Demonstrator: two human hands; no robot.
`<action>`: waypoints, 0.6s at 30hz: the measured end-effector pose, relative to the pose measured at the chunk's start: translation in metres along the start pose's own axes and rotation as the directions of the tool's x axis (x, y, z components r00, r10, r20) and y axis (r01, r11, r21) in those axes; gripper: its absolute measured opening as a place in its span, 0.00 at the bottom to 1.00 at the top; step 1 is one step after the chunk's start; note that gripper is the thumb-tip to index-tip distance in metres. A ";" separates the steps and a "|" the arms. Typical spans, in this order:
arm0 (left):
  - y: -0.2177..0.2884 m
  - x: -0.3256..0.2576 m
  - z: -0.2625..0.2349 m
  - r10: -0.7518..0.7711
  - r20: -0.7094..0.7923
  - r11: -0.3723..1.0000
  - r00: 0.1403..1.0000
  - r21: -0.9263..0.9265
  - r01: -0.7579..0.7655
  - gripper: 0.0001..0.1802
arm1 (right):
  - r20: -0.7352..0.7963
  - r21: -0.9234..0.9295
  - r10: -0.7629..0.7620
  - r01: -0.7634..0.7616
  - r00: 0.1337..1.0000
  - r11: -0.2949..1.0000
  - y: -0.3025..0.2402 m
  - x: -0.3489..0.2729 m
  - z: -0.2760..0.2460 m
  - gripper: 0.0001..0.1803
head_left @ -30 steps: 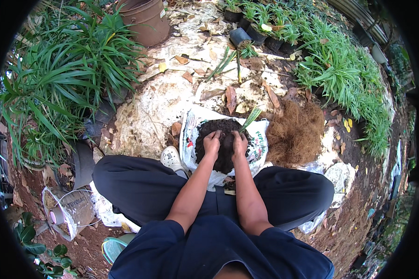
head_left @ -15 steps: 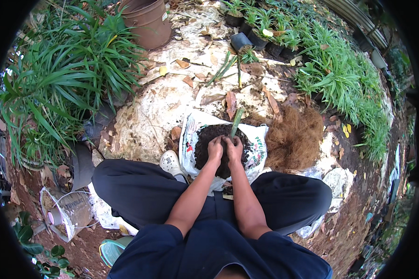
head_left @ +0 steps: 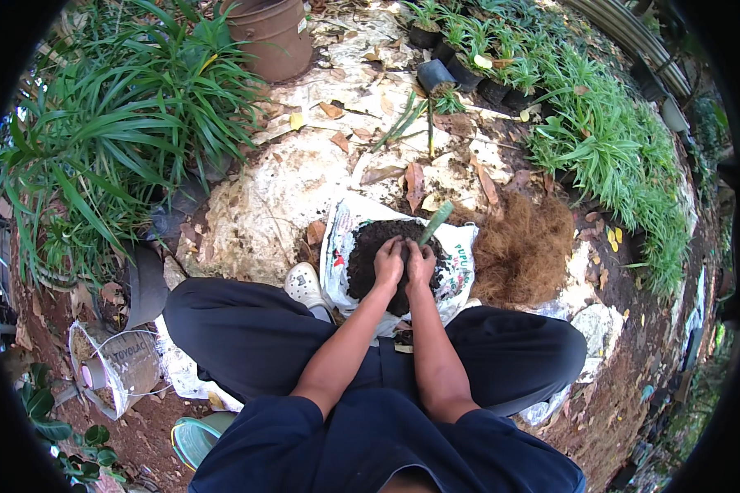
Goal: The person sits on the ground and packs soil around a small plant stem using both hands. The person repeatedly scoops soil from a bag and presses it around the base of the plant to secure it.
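A white plastic bag (head_left: 337,226) lies between my legs with dark soil (head_left: 368,267) heaped in it. A long green leaf cutting (head_left: 437,222) slants up and to the right out of the soil. My left hand (head_left: 390,264) and my right hand (head_left: 421,265) meet over the heap, fingers curled inward at the cutting's base. My right fingers close round its lower end. Beside them my left fingers are pressed together in the soil; what they hold is hidden. Just right of the bag lies a pile of brown fibre (head_left: 524,251).
Further cut green leaves (head_left: 401,123) lie ahead on the pale ground sheet. A brown bucket (head_left: 271,41) stands far left, near bushy plants (head_left: 148,107). Small potted plants (head_left: 469,62) line the far right. A tipped white pail (head_left: 136,366) and green bucket (head_left: 196,444) are at lower left.
The leaf cutting now leans further right than before. Both hands have shifted slightly to the right and stay close together over the soil.
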State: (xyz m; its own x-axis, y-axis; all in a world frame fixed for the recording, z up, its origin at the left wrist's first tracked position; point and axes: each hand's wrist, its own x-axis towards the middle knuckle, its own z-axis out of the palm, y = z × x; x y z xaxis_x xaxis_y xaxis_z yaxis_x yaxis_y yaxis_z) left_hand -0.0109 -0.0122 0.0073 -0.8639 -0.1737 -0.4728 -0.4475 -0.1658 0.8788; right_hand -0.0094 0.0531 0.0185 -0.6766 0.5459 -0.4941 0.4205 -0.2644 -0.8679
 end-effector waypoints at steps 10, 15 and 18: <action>-0.002 0.005 -0.003 0.008 -0.059 0.998 0.998 -0.059 -0.011 0.17 | 0.130 0.118 0.009 -0.024 0.992 0.993 -0.014 -0.013 0.000 0.10; 0.005 -0.013 0.007 0.075 -0.015 0.985 0.997 0.159 -0.072 0.18 | -0.060 0.091 0.005 0.001 0.998 0.996 -0.018 -0.008 0.002 0.08; 0.012 -0.014 0.001 0.055 -0.100 0.957 0.993 0.291 -0.023 0.21 | 0.053 0.197 0.083 -0.092 0.995 0.976 -0.021 -0.011 -0.001 0.10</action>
State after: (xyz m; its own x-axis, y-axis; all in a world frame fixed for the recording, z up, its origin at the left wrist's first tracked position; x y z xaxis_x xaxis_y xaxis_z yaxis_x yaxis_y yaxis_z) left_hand -0.0042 -0.0108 0.0248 -0.8595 -0.2792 -0.4282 -0.4751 0.1275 0.8706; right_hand -0.0100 0.0533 0.0419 -0.6704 0.4790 -0.5667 0.3535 -0.4654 -0.8115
